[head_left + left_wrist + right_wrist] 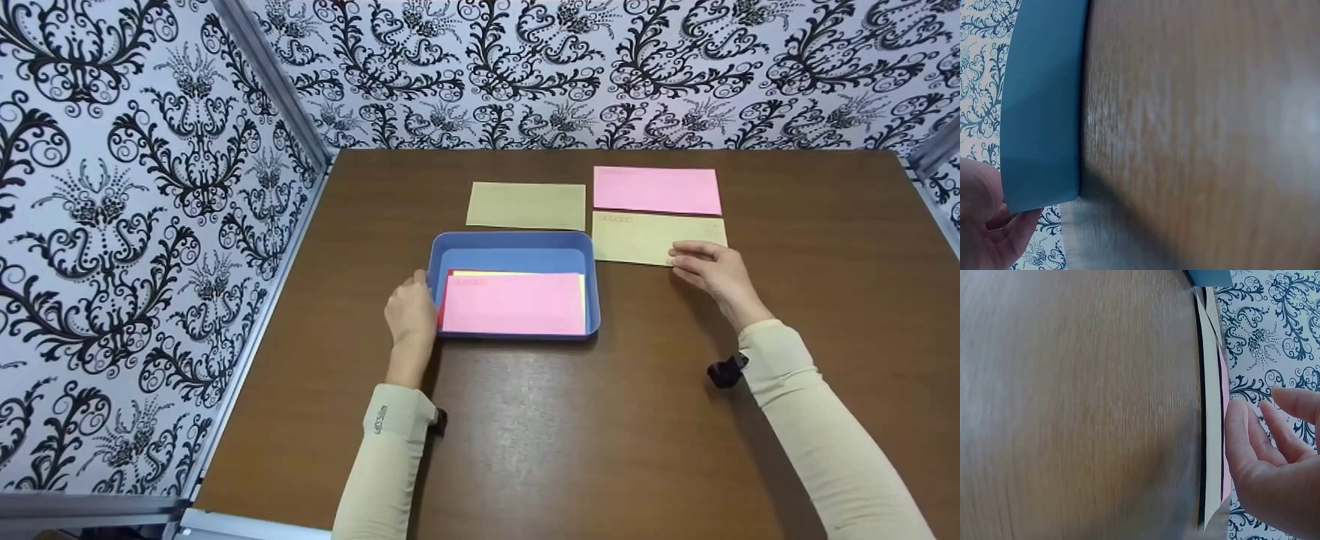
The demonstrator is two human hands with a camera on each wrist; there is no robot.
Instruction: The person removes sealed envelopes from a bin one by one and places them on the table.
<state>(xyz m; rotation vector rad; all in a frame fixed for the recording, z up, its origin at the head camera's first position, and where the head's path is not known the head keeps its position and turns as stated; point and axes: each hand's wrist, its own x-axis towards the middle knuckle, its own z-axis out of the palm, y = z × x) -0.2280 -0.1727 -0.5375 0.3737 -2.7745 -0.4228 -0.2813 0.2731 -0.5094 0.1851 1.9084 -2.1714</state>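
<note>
A blue tray (517,259) sits on the table, with a pink envelope (514,304) on top of a yellow and a red one inside it. My left hand (412,307) grips the tray's left side; the left wrist view shows the thumb and fingers around the corner of the blue wall (1044,112). Over the right end of a pale yellow envelope (634,238) is my right hand (712,274), its fingers loosely bent. From the side, the right wrist view shows that hand (1275,461) close to the pale yellow envelope (1211,422), holding nothing.
Behind the pale yellow envelope lies a pink envelope (656,190). A tan envelope (525,205) lies behind the tray. Patterned panels (480,75) stand along the back and left edges of the brown table (525,435).
</note>
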